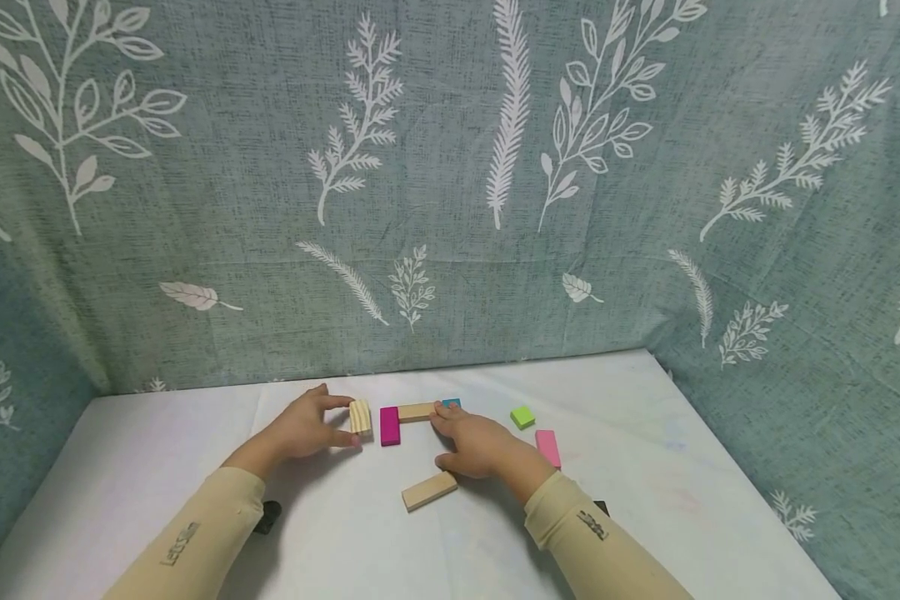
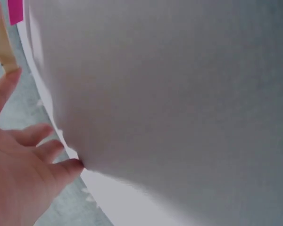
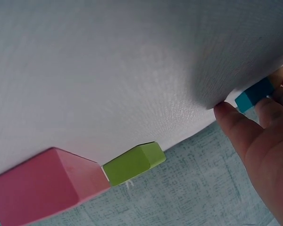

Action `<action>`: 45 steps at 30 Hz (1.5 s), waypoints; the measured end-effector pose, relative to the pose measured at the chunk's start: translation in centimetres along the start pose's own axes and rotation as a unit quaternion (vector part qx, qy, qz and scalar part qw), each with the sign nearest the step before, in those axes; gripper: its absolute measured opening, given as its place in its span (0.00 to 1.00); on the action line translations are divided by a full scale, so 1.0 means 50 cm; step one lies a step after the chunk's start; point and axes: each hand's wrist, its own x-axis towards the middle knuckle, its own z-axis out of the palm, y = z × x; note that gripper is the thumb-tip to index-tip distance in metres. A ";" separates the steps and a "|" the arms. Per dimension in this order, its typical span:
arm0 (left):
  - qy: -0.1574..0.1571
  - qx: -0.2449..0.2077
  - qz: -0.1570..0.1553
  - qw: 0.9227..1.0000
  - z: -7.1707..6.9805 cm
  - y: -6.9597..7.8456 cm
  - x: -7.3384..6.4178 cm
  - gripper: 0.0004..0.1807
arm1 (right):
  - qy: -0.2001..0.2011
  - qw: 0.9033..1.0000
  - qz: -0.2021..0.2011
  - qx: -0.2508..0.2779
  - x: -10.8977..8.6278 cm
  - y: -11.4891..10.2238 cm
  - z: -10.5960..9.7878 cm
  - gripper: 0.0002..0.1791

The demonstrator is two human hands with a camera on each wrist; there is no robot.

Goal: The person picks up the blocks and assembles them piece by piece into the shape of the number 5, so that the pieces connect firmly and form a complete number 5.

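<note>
My left hand pinches a pale striped wooden block between thumb and forefinger; the left wrist view shows a fingertip against one end of that wooden block. Just right of it lies a magenta block, touching the end of a plain wooden block. At that plank's other end sits a teal block, partly covered by the fingers of my right hand. Those fingers reach over the join, the thumb spread apart towards me. In the right wrist view, fingers lie against the teal block.
Another wooden block lies at a slant near my right thumb. To the right are a lime green block and a pink block, beside my forearm. A patterned green curtain hangs behind the white-covered table.
</note>
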 end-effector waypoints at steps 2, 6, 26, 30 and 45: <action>-0.011 0.003 0.010 1.000 0.002 0.005 -0.005 0.44 | 0.000 1.000 0.000 -0.001 0.000 0.000 -0.001 0.40; -0.024 0.002 0.014 1.000 0.007 0.014 -0.015 0.44 | 0.000 1.000 -0.002 -0.004 0.001 -0.001 0.000 0.40; -0.020 0.016 0.022 0.999 0.053 0.024 -0.086 0.43 | -0.007 1.000 0.003 -0.011 0.006 0.000 0.004 0.40; -0.008 0.032 0.029 0.999 0.064 0.037 -0.097 0.42 | -0.004 1.000 0.003 -0.017 0.006 0.000 0.002 0.40; 0.037 0.143 0.026 0.989 0.109 0.096 -0.120 0.42 | 0.002 1.000 0.004 -0.008 0.002 0.000 0.004 0.40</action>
